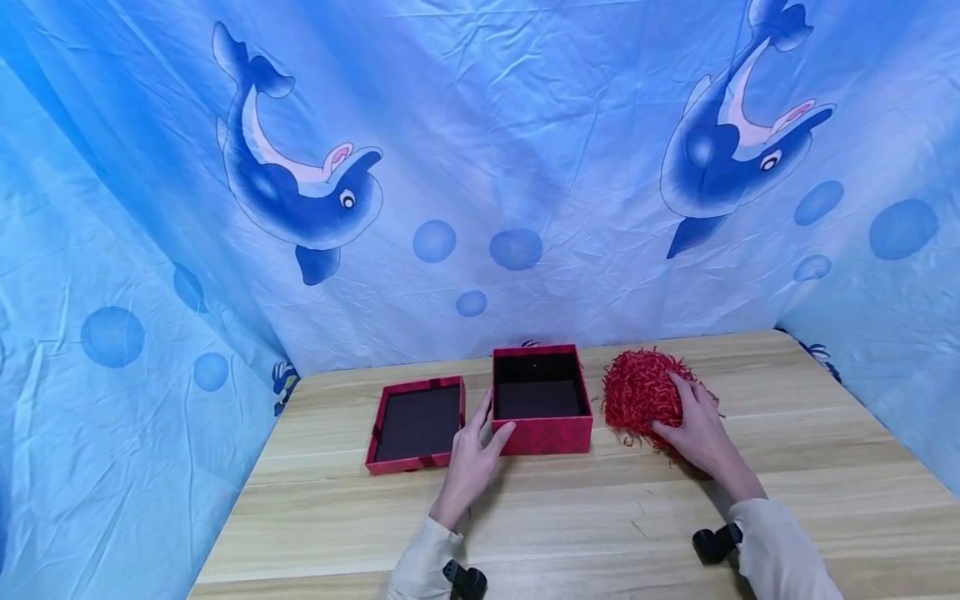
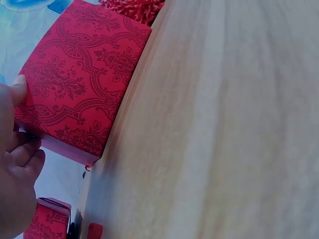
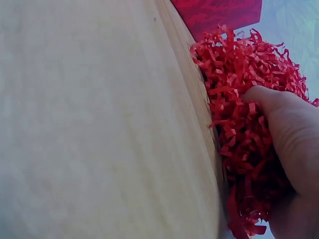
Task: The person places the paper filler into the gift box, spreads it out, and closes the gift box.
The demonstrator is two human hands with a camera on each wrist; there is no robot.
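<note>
A red patterned gift box (image 1: 545, 436) stands without its lid on the table, its dark inside bare. My left hand (image 1: 471, 467) holds its near left corner, thumb at the front face and fingers along the left side. In the left wrist view, the box's flowered front (image 2: 84, 74) fills the upper left, with the curled fingers (image 2: 25, 157) by its side. To the right lies a heap of red shredded paper (image 1: 637, 392). My right hand (image 1: 701, 429) grips the heap from its right, the thumb sunk into the strands in the right wrist view.
The box lid (image 1: 420, 425) lies inside-up left of the box, close to my left hand. All of this rests on a light wooden table (image 1: 555, 525). A blue dolphin-print curtain (image 1: 480, 167) hangs behind the table and along both sides.
</note>
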